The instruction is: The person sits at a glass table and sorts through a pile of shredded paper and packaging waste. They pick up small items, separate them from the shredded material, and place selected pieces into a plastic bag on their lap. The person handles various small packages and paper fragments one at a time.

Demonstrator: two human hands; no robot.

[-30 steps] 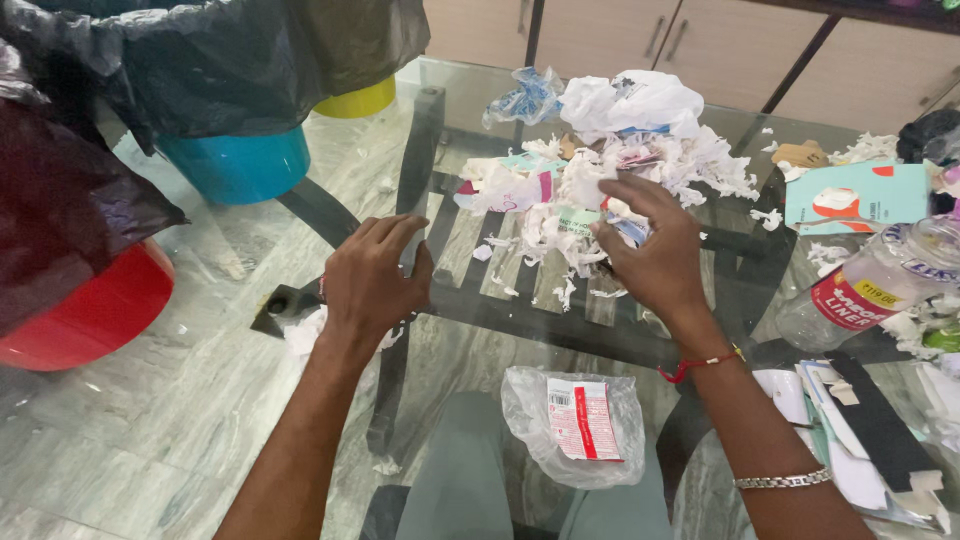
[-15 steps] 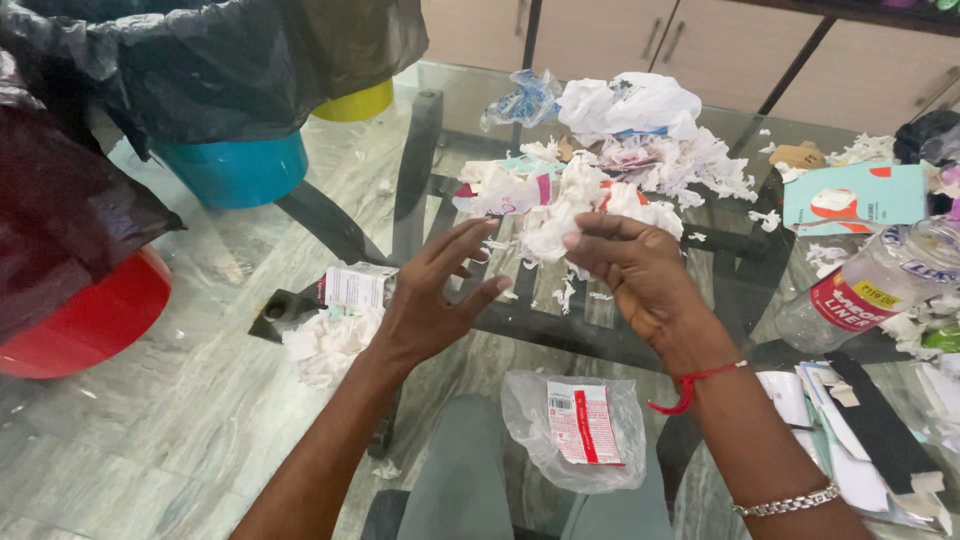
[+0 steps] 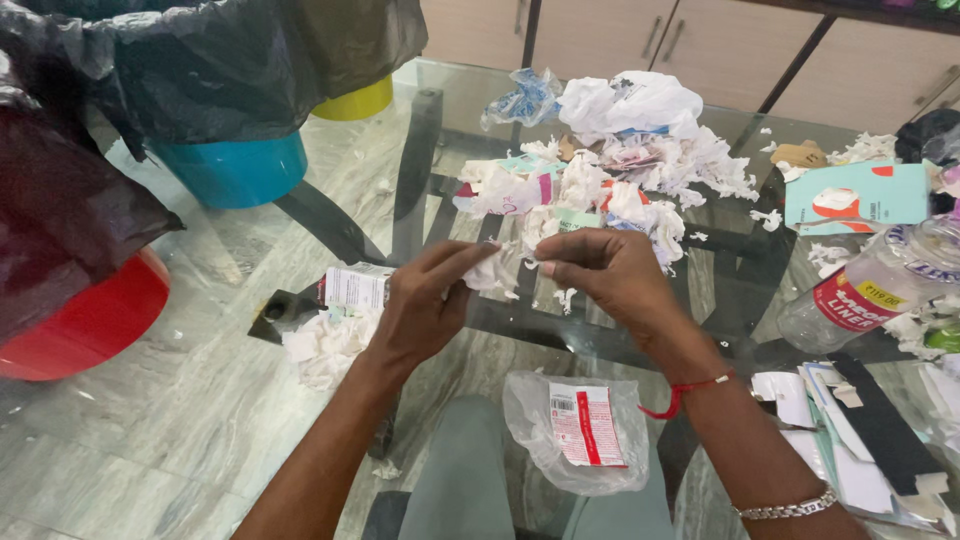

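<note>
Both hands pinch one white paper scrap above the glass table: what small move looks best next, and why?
Probably draw the hands apart to separate it: the left hand and right hand each pinch one end of the white paper scrap, held above the glass table in front of the scrap pile.

I see left hand (image 3: 425, 305) and right hand (image 3: 605, 275) pinching one white paper scrap (image 3: 497, 268) | above glass worktop (image 3: 450, 90) | shredded paper pile (image 3: 610, 185) just beyond

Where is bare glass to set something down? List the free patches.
Free: the glass between the bins and the scrap pile; a strip between the bag and the hands. Crowded: the pile, the right side around the bottle and papers.
</note>
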